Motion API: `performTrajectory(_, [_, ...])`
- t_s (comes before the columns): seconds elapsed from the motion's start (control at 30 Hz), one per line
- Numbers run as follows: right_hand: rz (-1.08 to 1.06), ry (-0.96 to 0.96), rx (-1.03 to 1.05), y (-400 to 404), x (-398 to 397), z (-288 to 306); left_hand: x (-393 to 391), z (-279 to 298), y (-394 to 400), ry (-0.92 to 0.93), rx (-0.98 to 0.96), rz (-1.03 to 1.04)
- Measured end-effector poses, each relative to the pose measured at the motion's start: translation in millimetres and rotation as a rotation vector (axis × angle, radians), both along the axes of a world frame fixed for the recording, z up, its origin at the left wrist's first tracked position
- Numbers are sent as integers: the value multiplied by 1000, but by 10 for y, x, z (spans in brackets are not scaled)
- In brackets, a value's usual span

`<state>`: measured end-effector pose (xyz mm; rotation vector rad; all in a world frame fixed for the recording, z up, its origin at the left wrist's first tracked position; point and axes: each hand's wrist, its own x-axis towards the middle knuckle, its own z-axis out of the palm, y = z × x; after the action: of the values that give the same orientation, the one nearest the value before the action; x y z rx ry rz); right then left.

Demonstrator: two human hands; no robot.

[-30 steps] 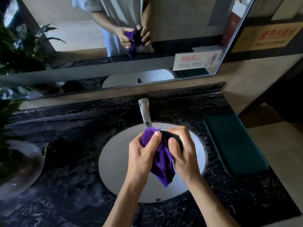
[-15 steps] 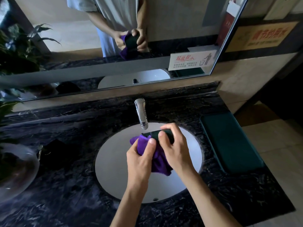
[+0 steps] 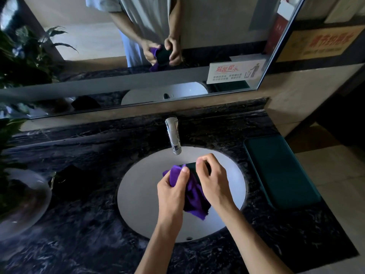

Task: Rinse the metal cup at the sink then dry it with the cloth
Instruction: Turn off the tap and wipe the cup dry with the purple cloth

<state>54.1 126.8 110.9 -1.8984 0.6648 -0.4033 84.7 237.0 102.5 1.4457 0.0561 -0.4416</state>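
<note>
Taking the round white sink basin (image 3: 138,194) as our landmark, we see both forearms enter over its near rim and meet above its centre. Our left hand (image 3: 173,191) is closed on the purple fabric cloth (image 3: 192,196), thumb pressed on the bunched upper part and fingers curled beneath it; the loose end of the cloth hangs down between the two wrists, above the basin floor. Our right hand (image 3: 214,178) is clamped on the dark metal cup (image 3: 192,167), fingers wrapped over its far side and thumb on the near side. The cup is held in the air over the basin centre, just on the near side of the spout, touching the cloth, and only a small dark portion shows between thumb and cloth. The black marble countertop (image 3: 88,234) surrounds the basin. To the basin's right lies a flat dark green rectangular pad (image 3: 280,171), and to its left stands a clear glass bowl-shaped vessel (image 3: 21,202) under green plant leaves (image 3: 11,135). At the basin's far rim the chrome faucet (image 3: 173,135) projects over the bowl. Beyond it, the wall mirror (image 3: 98,56) reflects both hands, the cloth and the cup, with a white printed notice sign (image 3: 235,71) at its lower right corner.
</note>
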Motion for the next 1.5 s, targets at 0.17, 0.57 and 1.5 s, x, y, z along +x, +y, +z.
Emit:
performTrajectory(0.17, [157, -79, 32, -28, -103, -132, 106, 12, 58, 128, -79, -68])
performTrajectory(0.57, [56, 31, 371, -108, -43, -9, -74, 103, 65, -229, 69, -106])
performTrajectory(1.5, [168, -150, 268, -133, -170, 119, 201, 275, 269, -101, -26, -447])
